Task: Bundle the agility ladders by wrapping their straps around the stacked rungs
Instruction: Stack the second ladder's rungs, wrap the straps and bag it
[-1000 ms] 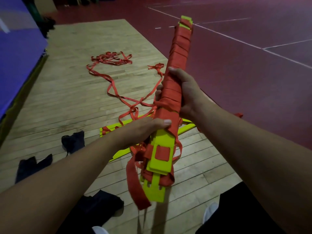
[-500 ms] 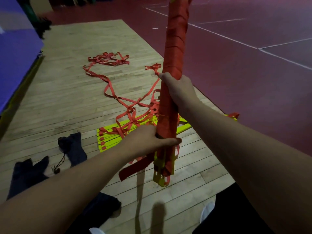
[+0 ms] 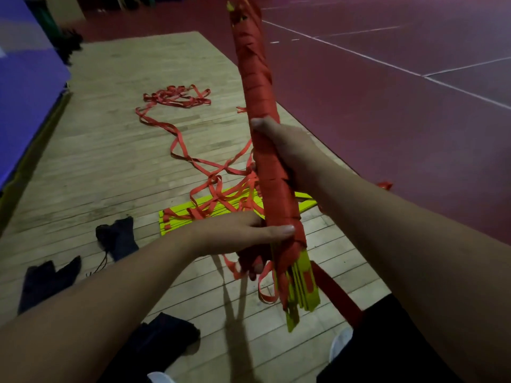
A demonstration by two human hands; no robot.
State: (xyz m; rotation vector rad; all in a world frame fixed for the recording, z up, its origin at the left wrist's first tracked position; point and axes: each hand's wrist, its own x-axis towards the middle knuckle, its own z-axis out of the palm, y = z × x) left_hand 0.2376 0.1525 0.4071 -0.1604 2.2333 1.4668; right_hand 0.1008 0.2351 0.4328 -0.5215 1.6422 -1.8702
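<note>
Red strap covers almost all of the long bundle of stacked yellow plastic rungs (image 3: 257,87), held nearly upright above the wooden floor (image 3: 110,161). The wrapping looks close to done. A loose red strap end (image 3: 336,293) hangs at the bottom and probably needs winding round and tucking in next. The left hand (image 3: 243,233) curls tight round the low part, thumb across the front. The right hand (image 3: 284,150) clamps round the middle. Another yellow ladder (image 3: 177,221) waits on the floor.

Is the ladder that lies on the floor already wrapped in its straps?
No, its yellow rungs lie stacked on the wooden floor while its red straps trail loose.
</note>
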